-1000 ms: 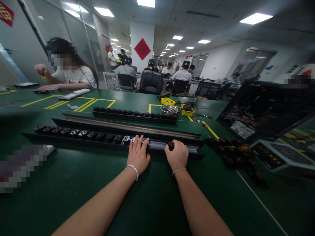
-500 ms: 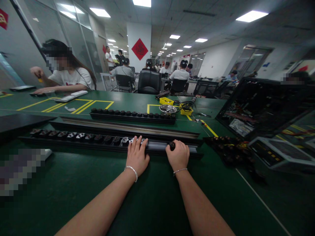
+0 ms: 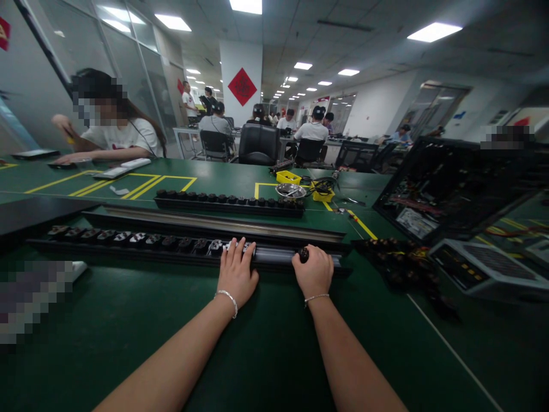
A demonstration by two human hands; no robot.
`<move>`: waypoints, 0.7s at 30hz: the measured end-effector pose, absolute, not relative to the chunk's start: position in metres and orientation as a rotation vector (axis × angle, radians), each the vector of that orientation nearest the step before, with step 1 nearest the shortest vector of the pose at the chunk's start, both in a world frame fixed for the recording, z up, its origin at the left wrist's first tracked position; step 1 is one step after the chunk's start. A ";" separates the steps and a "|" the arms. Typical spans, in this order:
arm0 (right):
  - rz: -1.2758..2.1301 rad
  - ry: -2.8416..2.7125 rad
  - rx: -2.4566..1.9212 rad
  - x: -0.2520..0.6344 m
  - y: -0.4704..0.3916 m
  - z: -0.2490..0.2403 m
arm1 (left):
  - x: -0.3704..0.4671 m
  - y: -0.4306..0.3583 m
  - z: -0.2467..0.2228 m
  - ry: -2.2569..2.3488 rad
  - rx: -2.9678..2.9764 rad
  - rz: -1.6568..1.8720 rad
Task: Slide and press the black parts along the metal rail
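Observation:
A long black rail (image 3: 115, 250) lies across the green table, with a row of small black and whitish modules (image 3: 168, 242) set along its left and middle part. My left hand (image 3: 237, 274) rests with fingers spread over the modules at the right end of that row. Farther right, my right hand (image 3: 315, 272) is closed round a small round black part (image 3: 304, 254) above the bare grey stretch of the rail (image 3: 274, 255). The fingertips of my right hand are partly hidden behind the hand.
Behind lie an empty-looking long channel (image 3: 214, 222) and a second rail of black modules (image 3: 227, 206). A metal bowl (image 3: 290, 191) and yellow trays (image 3: 288, 177) stand beyond. Cables (image 3: 390, 257), a grey power unit (image 3: 484, 269) and an open black case are right. A person (image 3: 124, 134) sits left.
My right hand has shifted slightly to the right along the rail with the black part. My left hand stays over the same modules. The view has moved a little.

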State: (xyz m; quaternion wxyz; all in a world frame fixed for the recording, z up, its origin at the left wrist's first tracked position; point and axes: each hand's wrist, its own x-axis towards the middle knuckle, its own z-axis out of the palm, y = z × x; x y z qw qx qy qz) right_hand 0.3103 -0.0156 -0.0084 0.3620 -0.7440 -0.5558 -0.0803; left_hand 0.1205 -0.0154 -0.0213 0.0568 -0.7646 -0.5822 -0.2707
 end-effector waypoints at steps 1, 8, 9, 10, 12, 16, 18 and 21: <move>-0.202 -1.448 -1.918 0.312 -0.016 -0.007 | 0.121 -0.016 -0.021 -1.767 -2.319 -0.822; -0.208 -1.539 -1.904 0.322 -0.018 -0.008 | 0.120 -0.015 -0.022 -1.762 -2.321 -0.821; -0.211 -1.530 -1.907 0.322 -0.017 -0.009 | 0.120 -0.015 -0.022 -1.762 -2.318 -0.821; -0.213 -1.521 -1.909 0.323 -0.017 -0.010 | 0.120 -0.015 -0.022 -1.761 -2.317 -0.820; -0.217 -1.504 -1.911 0.325 -0.016 -0.012 | 0.120 -0.015 -0.022 -1.761 -2.313 -0.820; -0.231 -1.478 -1.915 0.329 -0.016 -0.013 | 0.120 -0.015 -0.023 -1.758 -2.312 -0.813; -0.228 -1.467 -1.923 0.331 -0.016 -0.013 | 0.120 -0.015 -0.022 -1.759 -2.317 -0.809; -0.218 -1.465 -1.928 0.332 -0.016 -0.011 | 0.119 -0.015 -0.022 -1.765 -2.326 -0.808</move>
